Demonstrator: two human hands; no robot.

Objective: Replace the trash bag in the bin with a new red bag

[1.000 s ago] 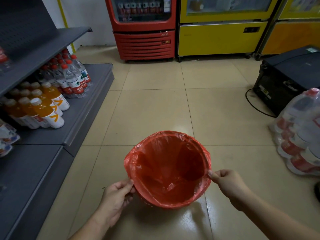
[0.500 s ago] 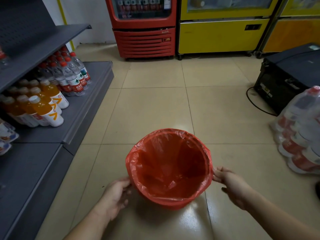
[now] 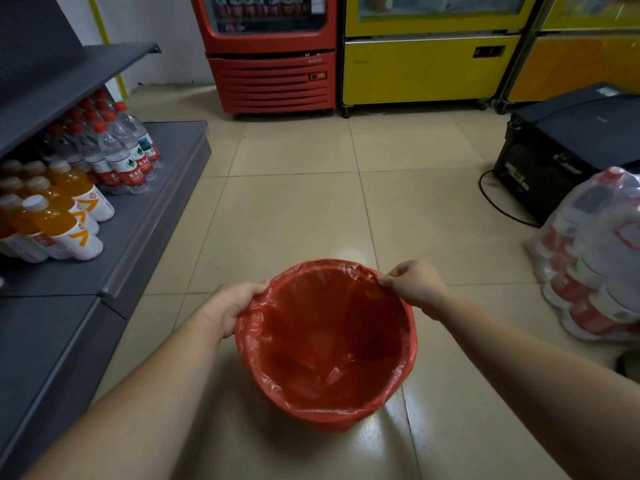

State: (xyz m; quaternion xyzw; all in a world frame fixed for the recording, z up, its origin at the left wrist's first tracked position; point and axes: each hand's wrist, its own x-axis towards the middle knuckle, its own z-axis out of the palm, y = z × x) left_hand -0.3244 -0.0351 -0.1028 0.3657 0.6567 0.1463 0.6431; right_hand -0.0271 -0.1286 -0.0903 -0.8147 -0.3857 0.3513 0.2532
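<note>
Here we have both hands on the red bag (image 3: 325, 341), which lines the bin (image 3: 322, 419) standing on the tiled floor (image 3: 294, 216). Our left hand (image 3: 230, 306) is closed over the bag's folded edge at the far-left part of the rim, fingers curled around the outside and thumb on top. Our right hand (image 3: 417, 284) pinches the plastic at the far-right part of the rim, thumb and fingertips pressed together on a small gather of film. Between the two grips the bag's edge runs taut along the far side of the rim; toward us from the grips it lies folded down over the bin's outside, wrinkled and slightly loose. Below the grips the bag hangs open inside the bin, its bottom creased. Left of our left hand stands a grey shelf (image 3: 149, 223) with orange drink bottles (image 3: 65, 223) and water bottles (image 3: 121, 157). Right of our right hand sits a wrapped pack of water bottles (image 3: 595, 258).
</note>
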